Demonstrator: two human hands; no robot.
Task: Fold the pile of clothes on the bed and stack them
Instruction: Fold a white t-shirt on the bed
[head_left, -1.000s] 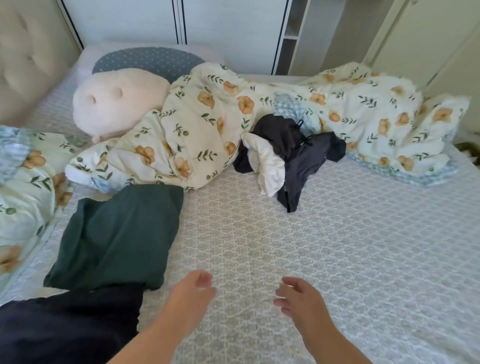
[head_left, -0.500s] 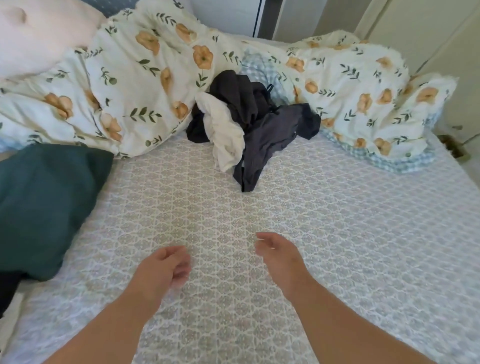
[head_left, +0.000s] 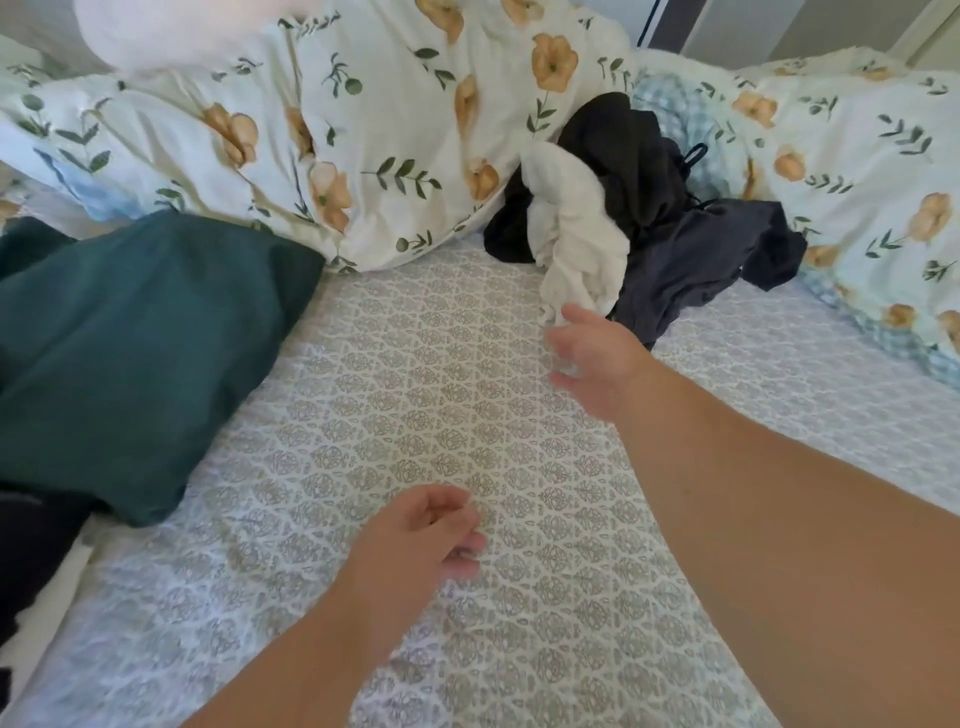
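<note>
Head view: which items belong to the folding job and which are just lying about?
Job:
- white garment, right hand reaching at its lower end
- black garment
- dark grey garment
- green folded garment
- left hand, holding nothing

Lying about:
- floral duvet
- patterned sheet

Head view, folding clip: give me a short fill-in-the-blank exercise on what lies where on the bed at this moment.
1. The right hand reaches toward the ______ garment at the front of the unfolded pile.
2. The left hand hovers over the patterned sheet and holds ______.
3. The folded green garment lies to the ______ of the left hand.
4. Behind the pile lies a duvet printed with ______.

Missing words: white; nothing; left; flowers
</note>
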